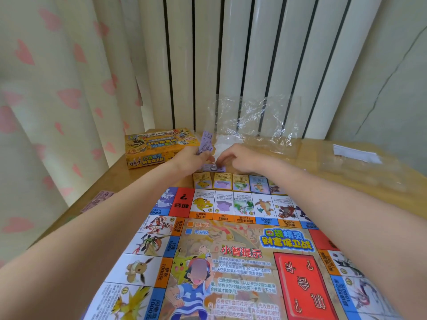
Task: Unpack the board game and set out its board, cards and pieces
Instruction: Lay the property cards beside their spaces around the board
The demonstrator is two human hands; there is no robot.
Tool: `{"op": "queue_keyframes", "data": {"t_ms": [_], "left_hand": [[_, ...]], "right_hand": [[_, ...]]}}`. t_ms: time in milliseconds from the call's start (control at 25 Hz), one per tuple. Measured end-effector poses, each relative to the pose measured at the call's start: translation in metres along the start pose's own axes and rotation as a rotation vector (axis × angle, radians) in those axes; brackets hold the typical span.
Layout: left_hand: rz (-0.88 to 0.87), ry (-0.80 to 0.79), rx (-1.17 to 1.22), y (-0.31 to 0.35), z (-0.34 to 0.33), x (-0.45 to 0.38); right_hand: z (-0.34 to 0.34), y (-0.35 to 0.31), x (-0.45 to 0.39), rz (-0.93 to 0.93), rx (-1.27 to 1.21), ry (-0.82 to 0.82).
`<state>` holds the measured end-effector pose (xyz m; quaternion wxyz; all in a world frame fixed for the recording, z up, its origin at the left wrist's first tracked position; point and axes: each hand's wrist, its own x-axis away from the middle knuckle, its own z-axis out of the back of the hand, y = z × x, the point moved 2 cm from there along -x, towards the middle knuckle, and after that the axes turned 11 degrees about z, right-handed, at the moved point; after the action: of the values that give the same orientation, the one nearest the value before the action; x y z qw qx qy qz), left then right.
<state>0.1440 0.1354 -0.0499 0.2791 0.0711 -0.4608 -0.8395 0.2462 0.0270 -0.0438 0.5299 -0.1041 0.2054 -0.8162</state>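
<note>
From the head view, the board (231, 262) lies unfolded flat on the table (346, 181), filling the near side, its printed squares running right to the far edge. Just past that edge a row of cards (235, 181) sits side by side, each roughly lined up with its matching square. Beyond the cards both hands meet. The left hand (191, 158) grips a fan of purple notes (206, 140), fingers curled round the lower end so the tops stick up. The right hand (240, 159) hangs over a small purple stack (213, 168) lying on the table, fingers bent down toward it; whether it is pinching a note or only touching I cannot tell. The box (159, 146) stands at the far left corner by the curtain (57, 100), and crumpled clear wrap (254, 125) leans against the radiator (242, 54) behind. More notes (98, 200) lie at the table's left edge. These paper notes look thin, light and floppy, likely to slide over one another, so I would take them by a short edge, thumb on top, and peel one at a time rather than grab the pile.
</note>
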Motion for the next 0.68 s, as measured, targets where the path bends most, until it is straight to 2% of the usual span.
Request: {"op": "queue_keyframes", "data": {"t_ms": [120, 320, 680], "left_hand": [[0.018, -0.047, 0.072, 0.01, -0.012, -0.012], [0.07, -0.058, 0.0, 0.016, -0.018, -0.029], [0.031, 0.057, -0.189, 0.022, -0.014, -0.026]], "right_hand": [[0.007, 0.001, 0.01, -0.033, -0.026, -0.061], [0.014, 0.003, 0.012, -0.06, 0.004, -0.17], [0.022, 0.006, 0.022, -0.091, -0.071, -0.09]]}}
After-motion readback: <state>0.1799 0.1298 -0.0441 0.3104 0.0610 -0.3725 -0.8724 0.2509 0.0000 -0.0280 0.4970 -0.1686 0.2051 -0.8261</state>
